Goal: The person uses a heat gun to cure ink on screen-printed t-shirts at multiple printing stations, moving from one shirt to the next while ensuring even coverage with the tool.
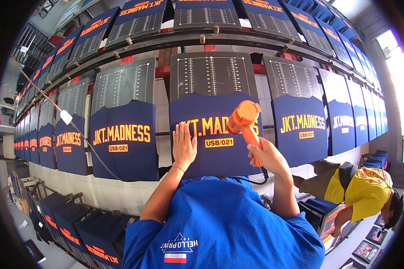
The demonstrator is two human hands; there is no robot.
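A navy T-shirt (211, 161) with orange-yellow lettering lies flat over a dark printing board (211, 74) in front of me. My left hand (184, 145) rests flat on the shirt at the left end of the lettering, fingers stretched out. In my right hand (269, 157) is an orange hair dryer (249, 119), gripped by its handle. Its round head is over the right part of the print and hides some letters. A dark cord hangs from the bottom of the handle.
Similar boards with printed navy shirts (123, 139) stand to both sides and in a far row beyond a metal rail (175, 39). A cable with a white connector (66, 117) hangs at left. At right a person in a yellow shirt (359, 190) bends over printing frames. More shirts (103, 235) lie lower left.
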